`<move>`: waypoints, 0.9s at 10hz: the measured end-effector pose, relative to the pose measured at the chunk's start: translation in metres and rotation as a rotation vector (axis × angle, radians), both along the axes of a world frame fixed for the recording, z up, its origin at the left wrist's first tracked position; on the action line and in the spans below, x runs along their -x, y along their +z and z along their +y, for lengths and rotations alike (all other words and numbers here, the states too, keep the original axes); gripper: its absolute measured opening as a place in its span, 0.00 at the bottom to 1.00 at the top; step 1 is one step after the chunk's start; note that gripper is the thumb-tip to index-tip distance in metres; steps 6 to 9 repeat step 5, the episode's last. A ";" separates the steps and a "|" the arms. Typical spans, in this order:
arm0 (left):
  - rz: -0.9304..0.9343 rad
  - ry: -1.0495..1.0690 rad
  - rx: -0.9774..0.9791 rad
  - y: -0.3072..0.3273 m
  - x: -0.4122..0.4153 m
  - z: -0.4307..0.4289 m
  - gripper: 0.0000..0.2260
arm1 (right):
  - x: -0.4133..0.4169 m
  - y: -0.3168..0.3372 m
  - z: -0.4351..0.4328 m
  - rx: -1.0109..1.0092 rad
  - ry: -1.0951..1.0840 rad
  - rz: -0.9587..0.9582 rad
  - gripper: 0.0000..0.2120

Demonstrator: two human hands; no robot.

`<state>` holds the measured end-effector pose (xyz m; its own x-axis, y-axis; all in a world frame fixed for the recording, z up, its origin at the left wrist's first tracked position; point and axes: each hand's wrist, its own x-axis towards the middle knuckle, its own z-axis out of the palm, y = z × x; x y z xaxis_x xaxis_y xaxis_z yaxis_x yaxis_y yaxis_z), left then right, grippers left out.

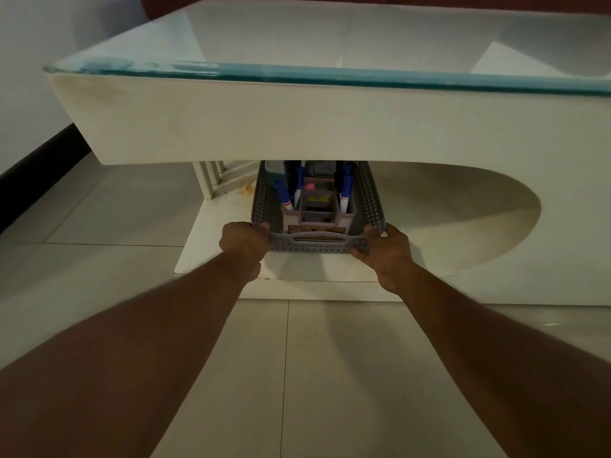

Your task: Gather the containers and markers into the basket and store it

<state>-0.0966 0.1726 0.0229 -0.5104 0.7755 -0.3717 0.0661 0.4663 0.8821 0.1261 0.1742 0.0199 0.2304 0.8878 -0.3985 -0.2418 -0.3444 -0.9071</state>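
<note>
Evidently we are storing: our left hand [244, 246] and right hand [383, 252] grip the near corners of the basket [317, 246] between them, markers [345, 191] and containers [319, 206] inside, so next we likely push it forward beneath the surface [297, 127] and let go.

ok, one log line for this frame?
stage: storing | left hand: grips basket near-left corner | right hand: grips near-right corner | basket: at lower shelf, partly under tabletop; markers, organiser inside
</note>
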 end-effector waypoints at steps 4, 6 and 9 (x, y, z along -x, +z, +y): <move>1.396 -0.544 -0.416 -0.013 -0.032 -0.083 0.10 | -0.007 -0.025 -0.075 -0.303 0.208 -1.173 0.18; 1.383 -0.571 -0.478 0.008 -0.032 -0.106 0.10 | -0.008 -0.003 -0.100 -0.424 0.440 -1.344 0.17; 1.383 -0.571 -0.478 0.008 -0.032 -0.106 0.10 | -0.008 -0.003 -0.100 -0.424 0.440 -1.344 0.17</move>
